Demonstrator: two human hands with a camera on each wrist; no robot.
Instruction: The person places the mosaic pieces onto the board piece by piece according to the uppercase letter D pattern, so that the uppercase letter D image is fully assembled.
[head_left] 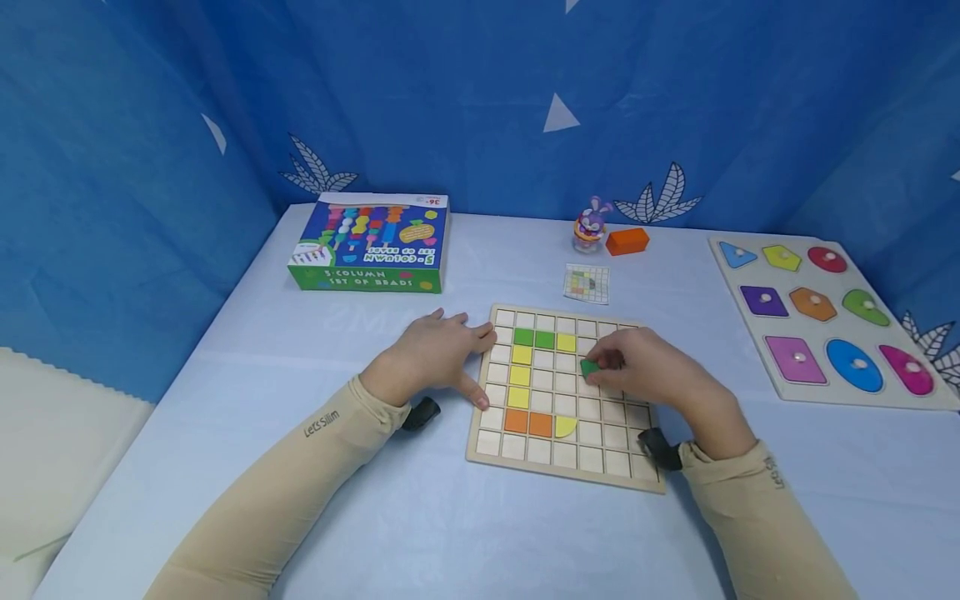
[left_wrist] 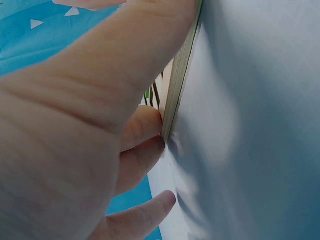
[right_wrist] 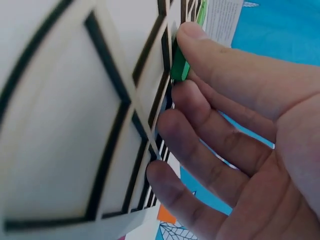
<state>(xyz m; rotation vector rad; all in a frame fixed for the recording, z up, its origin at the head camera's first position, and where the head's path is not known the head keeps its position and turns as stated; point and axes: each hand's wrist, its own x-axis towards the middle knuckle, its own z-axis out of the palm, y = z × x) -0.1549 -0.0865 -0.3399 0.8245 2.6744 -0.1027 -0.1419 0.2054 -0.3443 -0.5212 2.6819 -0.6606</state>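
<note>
A wooden grid board (head_left: 564, 454) lies on the pale blue table, with green, yellow and orange tiles set in its left cells. My right hand (head_left: 647, 372) hovers over the board's upper right and pinches a small green tile (head_left: 589, 367) at its fingertips; the right wrist view shows that green tile (right_wrist: 179, 68) pressed against the grid board (right_wrist: 75, 125). My left hand (head_left: 435, 354) lies flat against the board's left edge, fingers straight, thumb on the frame. In the left wrist view its fingers (left_wrist: 142, 127) touch the board's edge (left_wrist: 177, 85).
A bead-set box (head_left: 371, 242) sits at the back left. A small pattern card (head_left: 587, 283), a toy figure (head_left: 590, 223) and an orange block (head_left: 627, 241) lie behind the board. A shape puzzle tray (head_left: 825, 321) fills the right side. Blue curtains close off the back.
</note>
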